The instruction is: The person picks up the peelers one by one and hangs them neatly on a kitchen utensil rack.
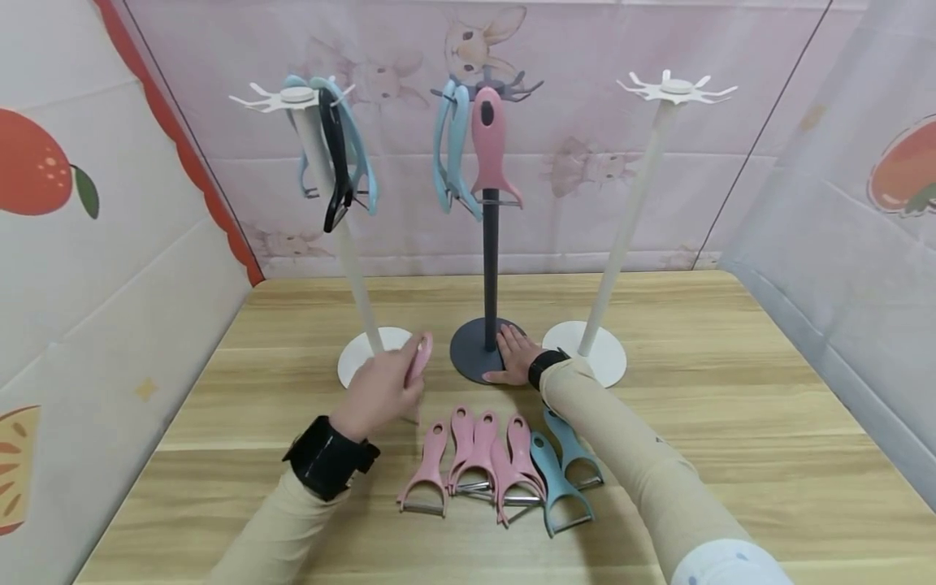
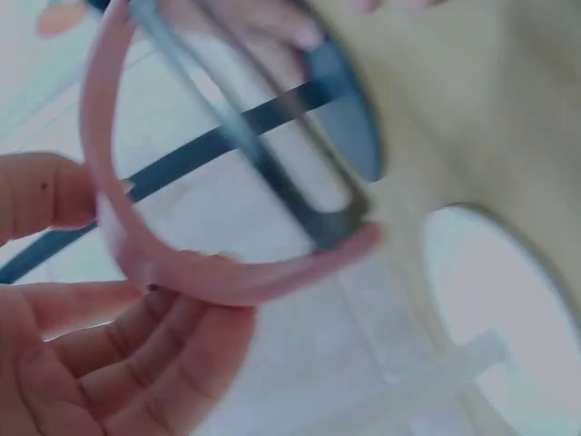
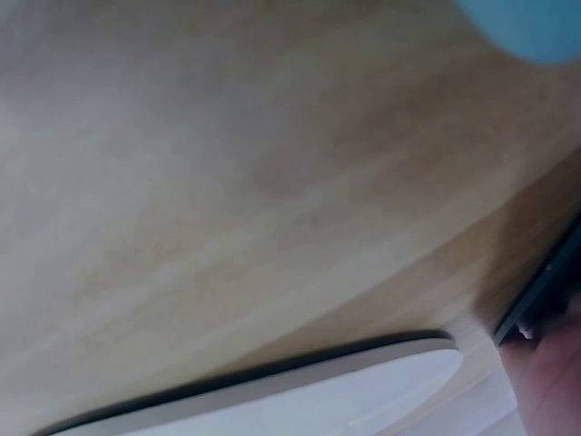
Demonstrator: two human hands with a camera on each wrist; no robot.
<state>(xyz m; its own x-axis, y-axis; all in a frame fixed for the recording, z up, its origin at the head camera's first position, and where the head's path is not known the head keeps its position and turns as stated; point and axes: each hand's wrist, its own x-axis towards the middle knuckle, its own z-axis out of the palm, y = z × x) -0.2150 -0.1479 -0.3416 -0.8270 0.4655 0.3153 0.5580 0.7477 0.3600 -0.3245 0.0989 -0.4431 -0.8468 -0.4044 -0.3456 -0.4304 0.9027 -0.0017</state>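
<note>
My left hand grips a pink peeler above the table, in front of the left white stand. In the left wrist view the peeler's curved frame and metal blade show large, with thumb and fingers pinching it. My right hand rests flat with fingers spread on the round base of the dark grey stand. On that stand's hooks hang a pink peeler and blue peelers. Blue peelers and a black peeler hang on the left stand.
Several pink peelers and two blue peelers lie on the wooden table near the front. A second white stand, its hooks bare, stands on the right. Printed cloth walls enclose the back and sides.
</note>
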